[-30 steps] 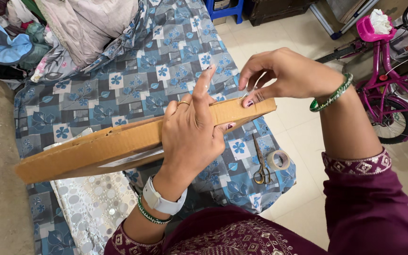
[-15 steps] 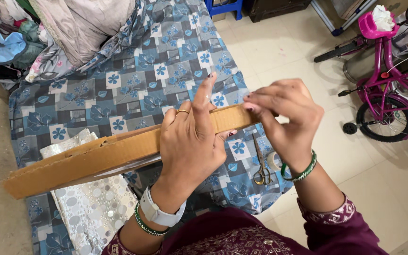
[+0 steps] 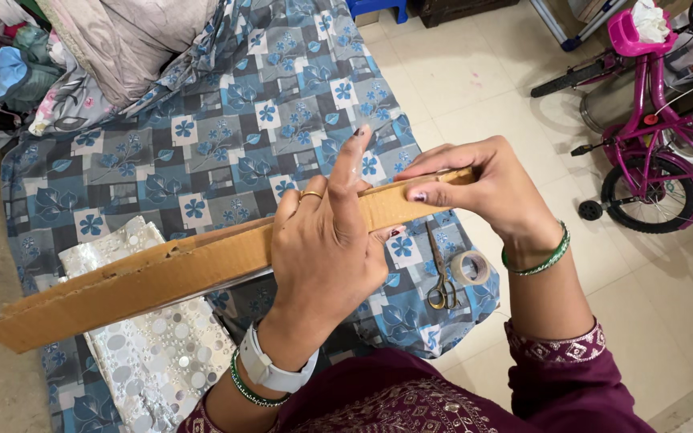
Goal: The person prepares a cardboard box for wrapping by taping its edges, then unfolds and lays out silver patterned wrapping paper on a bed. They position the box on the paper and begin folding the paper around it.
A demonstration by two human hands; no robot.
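The left hand (image 3: 326, 248) is gripping the cardboard strip (image 3: 162, 277) mid-length, steadying it level, while the right hand (image 3: 475, 192) is pinching its end.

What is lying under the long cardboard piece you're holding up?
Under the cardboard piece, on the blue patterned sheet, lie silvery dotted wrapping paper, scissors and a tape roll. The left hand and the cardboard cover whatever lies directly beneath them.

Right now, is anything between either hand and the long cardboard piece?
Nothing visible. The left hand wraps the long brown cardboard strip near its middle, and the right hand pinches its far end. The scissors and tape roll lie below on the blue patterned bedsheet, clear of both.
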